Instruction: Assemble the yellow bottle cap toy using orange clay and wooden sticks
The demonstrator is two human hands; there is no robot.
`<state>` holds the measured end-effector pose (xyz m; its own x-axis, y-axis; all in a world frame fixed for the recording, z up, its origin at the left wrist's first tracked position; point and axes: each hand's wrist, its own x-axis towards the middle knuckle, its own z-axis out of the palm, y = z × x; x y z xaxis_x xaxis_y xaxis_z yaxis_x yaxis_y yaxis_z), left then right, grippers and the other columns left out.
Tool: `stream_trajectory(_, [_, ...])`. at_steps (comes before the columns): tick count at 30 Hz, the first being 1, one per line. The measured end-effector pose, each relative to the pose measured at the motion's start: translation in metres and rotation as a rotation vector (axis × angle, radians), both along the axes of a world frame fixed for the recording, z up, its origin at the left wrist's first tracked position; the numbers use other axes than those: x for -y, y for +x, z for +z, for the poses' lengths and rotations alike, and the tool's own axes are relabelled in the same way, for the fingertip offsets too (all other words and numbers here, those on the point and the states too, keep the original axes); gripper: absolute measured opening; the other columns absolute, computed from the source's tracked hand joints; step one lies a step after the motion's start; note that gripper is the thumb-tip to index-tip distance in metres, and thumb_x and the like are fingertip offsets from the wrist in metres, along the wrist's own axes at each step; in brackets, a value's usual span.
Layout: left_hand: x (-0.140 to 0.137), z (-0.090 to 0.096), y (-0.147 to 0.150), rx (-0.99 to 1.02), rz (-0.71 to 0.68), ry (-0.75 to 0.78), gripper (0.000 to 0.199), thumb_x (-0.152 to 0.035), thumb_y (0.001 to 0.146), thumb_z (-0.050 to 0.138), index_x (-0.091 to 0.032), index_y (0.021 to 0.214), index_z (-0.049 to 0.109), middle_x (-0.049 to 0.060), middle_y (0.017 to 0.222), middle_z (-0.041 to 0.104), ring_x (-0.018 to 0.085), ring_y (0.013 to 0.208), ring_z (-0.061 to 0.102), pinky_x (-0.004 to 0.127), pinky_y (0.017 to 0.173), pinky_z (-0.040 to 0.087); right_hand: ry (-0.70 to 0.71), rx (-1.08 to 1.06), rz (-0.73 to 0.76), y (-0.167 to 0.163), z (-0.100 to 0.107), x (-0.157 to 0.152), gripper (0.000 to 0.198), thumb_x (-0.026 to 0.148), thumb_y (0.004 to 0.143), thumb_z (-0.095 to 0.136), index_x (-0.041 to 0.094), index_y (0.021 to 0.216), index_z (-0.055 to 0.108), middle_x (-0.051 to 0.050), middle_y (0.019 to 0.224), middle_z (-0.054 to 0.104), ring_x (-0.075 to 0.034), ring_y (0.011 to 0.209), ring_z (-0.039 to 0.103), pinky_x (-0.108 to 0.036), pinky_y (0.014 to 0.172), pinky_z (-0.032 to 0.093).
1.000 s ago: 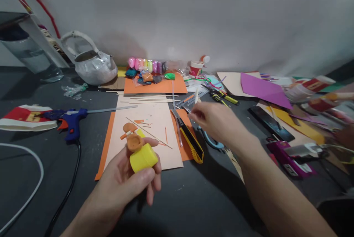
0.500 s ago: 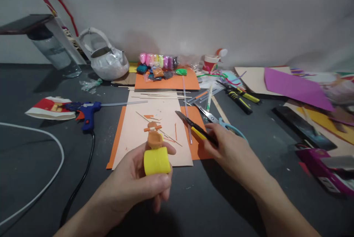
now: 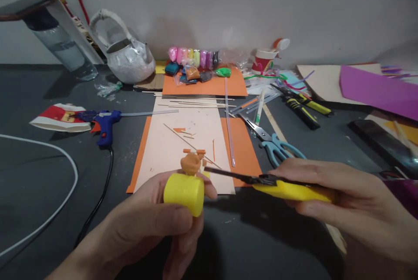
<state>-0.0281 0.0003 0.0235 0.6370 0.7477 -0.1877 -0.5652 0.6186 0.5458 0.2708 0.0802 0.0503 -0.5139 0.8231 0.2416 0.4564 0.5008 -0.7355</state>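
Observation:
My left hand (image 3: 150, 223) is closed around a small clay model, its thumb against a yellow cylinder (image 3: 183, 195). An orange clay piece (image 3: 191, 163) sits on the cylinder, with a short orange and white bar at its top. From the right, my right hand (image 3: 352, 197) grips a yellow and black utility knife (image 3: 294, 189). The dark blade points left, its tip beside the orange clay; whether it touches cannot be made out. Beneath the model lies a pale sheet (image 3: 183, 129) with thin sticks and orange scraps.
Blue-handled scissors (image 3: 272, 143) lie just beyond the knife. A blue glue gun (image 3: 106, 127) with its cord rests at left, near a silver teapot (image 3: 130, 60). Bags of coloured clay (image 3: 196, 58) stand at the back. Pliers (image 3: 302, 112) lie at right.
My right hand has lifted the utility knife off the scissors area and swung it right and nearer, blade now level by the model. My left hand has tilted the model slightly.

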Motion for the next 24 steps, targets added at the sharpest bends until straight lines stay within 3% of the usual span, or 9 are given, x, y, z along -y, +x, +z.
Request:
stream_trajectory(4, [0.0023,-0.0021,-0.0016,-0.061,-0.062,-0.027,0.04,-0.037,0.082,0.083,-0.021,0.114,0.065,-0.004,0.062,0.061,0.004,0.043,0.053,0.011,0.043,0.043,0.098,0.055,0.208,0.0008,0.0059,-0.0056,0.033,0.036,0.09,0.075,0.047,0.121,0.074,0.005,0.093,0.084,-0.013,0.075,0.079,-0.012,0.064,0.06])
stream_trajectory(11, [0.0,-0.0022,0.0005,-0.05,-0.065,-0.039,0.041,-0.037,0.081,0.084,-0.021,0.113,0.064,-0.004,0.062,0.064,0.004,0.041,0.053,0.011,0.042,0.043,0.138,0.075,0.217,0.0042,0.0094,-0.0047,0.03,0.042,0.095,0.069,0.048,0.124,0.071,0.007,0.096,0.083,-0.012,0.078,0.08,-0.011,0.071,0.061])
stream_trajectory(24, [0.0054,-0.0021,0.0008,-0.183,-0.085,-0.067,0.038,-0.028,0.083,0.084,-0.023,0.116,0.065,-0.005,0.065,0.065,0.005,0.046,0.06,0.01,0.046,0.046,0.116,0.13,0.278,0.0001,0.0076,0.0003,0.035,0.037,0.094,0.07,0.044,0.128,0.069,0.004,0.1,0.083,-0.015,0.081,0.08,-0.017,0.063,0.061])
